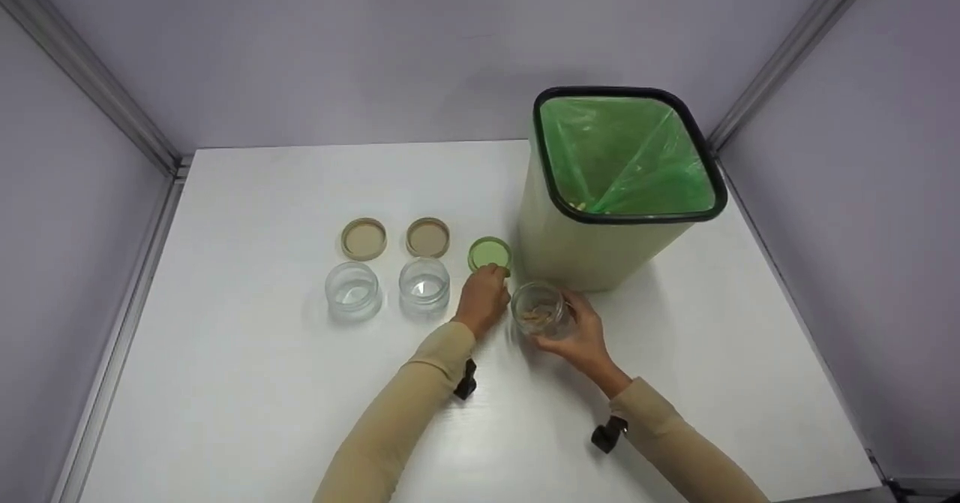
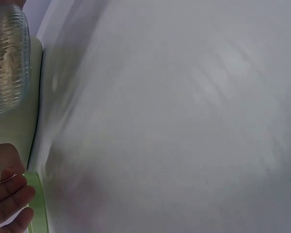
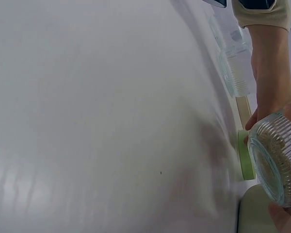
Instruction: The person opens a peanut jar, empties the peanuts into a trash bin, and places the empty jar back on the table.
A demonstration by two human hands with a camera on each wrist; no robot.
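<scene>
Sleeves first, both tan, coming in from the near edge. Then by size: white worktop (image 1: 262,383), walled on three sides by pale panels; lots of bare surface on the left and near me, far less on the right.

Bin (image 1: 600,240), tall, cream, green liner, stands right of centre, just behind the hands. It blocks the far-right path, so I judge any lift of the jar should go up first, then over the black rim, not sideways into the wall.

Ribbed glass jar (image 1: 541,314) with tan bits inside sits just in front of the bin. My right hand (image 1: 581,334) has its grip curled round the jar's right side, clamped on it. Keep that hold low and firm, I'd say; ribbed glass can slip.

Two empty jars (image 1: 424,285) stand left, apart from each other, with two tan lids (image 1: 428,237) behind them. Steer clear of these.

Green lid (image 1: 489,253) lies flat just left of the bin. My left hand (image 1: 482,299) has fingertips curled onto its near edge, pinching it as far as I can tell.
</scene>
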